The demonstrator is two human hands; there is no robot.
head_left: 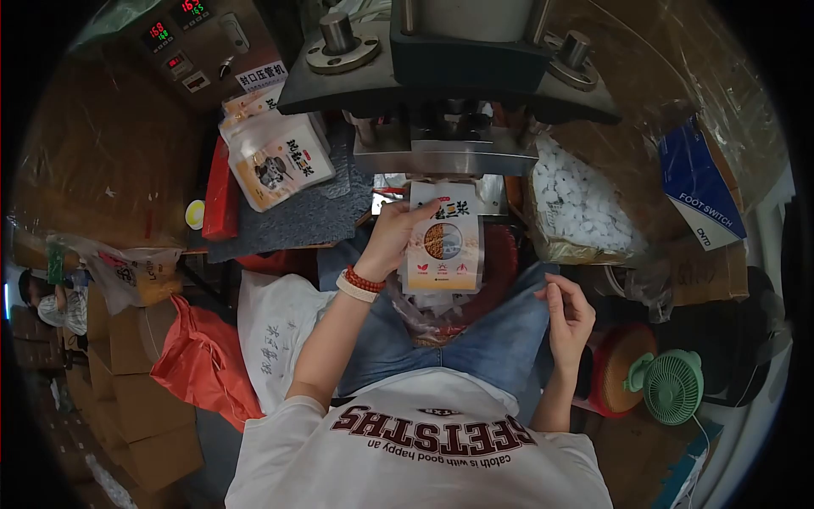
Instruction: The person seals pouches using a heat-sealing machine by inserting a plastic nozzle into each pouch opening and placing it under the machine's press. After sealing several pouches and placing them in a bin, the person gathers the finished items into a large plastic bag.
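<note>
My left hand (pixel 397 236) is closed on a printed pouch (pixel 443 254), thumb over its upper left part. The pouch, white and orange with a round window, lies just in front of the metal press (pixel 445 157), its top edge near the press's lower part. Beneath it is a red basket (pixel 500 271) with white pieces, between the knees. My right hand (pixel 566 310) hovers over the right thigh, fingers loosely bent and partly apart, with nothing in it. A stack of similar pouches (pixel 284 161) lies on the grey cloth (pixel 292 216) at the left.
A box of small white pieces (pixel 585 204) stands right of the press. Further right are a blue box (pixel 702 182) and a green fan (pixel 672 386). A red box (pixel 220 191) and a control panel (pixel 186 51) are at the left. A person sits far left.
</note>
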